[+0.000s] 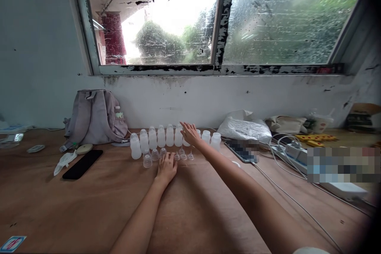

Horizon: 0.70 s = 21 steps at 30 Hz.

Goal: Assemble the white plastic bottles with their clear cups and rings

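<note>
A row of frosted white bottles point(152, 138) stands near the wall; those on the left have clear domed tops, while the two at the right end point(215, 141) are uncapped. My right hand point(190, 134) is over the row with its fingers spread, covering part of a bottle. In front of the row, my left hand point(167, 167) rests at several clear domed caps point(147, 160), its fingertips by one of them; whether it grips anything is hidden. Small clear nipple-shaped pieces point(183, 155) sit on the table just right of my left hand.
The brown table point(89, 210) holds a black phone point(83, 164), a white crumpled wrapper point(64, 162) and a grey backpack point(94, 117) at the left. To the right are another phone point(238, 150), a silvery plastic bag point(245, 126), white cables and a power strip point(342, 190).
</note>
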Motion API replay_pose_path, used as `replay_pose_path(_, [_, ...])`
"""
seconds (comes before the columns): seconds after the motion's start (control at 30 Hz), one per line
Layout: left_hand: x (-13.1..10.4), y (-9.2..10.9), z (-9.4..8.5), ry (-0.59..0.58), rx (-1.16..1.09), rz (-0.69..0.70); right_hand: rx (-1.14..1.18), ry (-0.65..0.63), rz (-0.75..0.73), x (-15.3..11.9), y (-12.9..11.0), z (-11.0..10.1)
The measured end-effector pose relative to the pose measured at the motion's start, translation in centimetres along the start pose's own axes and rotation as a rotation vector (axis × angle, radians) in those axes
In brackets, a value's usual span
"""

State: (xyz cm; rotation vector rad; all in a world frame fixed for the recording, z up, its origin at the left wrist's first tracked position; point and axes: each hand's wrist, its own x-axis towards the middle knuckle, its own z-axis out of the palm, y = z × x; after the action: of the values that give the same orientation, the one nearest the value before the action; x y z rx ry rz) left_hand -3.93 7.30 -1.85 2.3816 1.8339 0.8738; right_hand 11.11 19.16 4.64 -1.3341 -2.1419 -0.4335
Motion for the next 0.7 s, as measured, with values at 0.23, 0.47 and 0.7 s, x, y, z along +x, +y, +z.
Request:
replay_pose_path(0.23, [-0.1,-0.1,0.6,-0.047,-0.017,0.132,0.063,0.075,-0.058,-6.7,0.8,-2.3])
replay_pose_path(0.47, [-0.2,-0.6,1.9,-0.111,0.015,0.130,0.073,-0.023,-0.085,-14.1,-0.7,-1.4])
replay_pose_path(0.7, [-0.1,-1.0,2.2,-0.122,0.056,0.132,-0.107,-0.106,0.234,-13.6,0.9,-1.2])
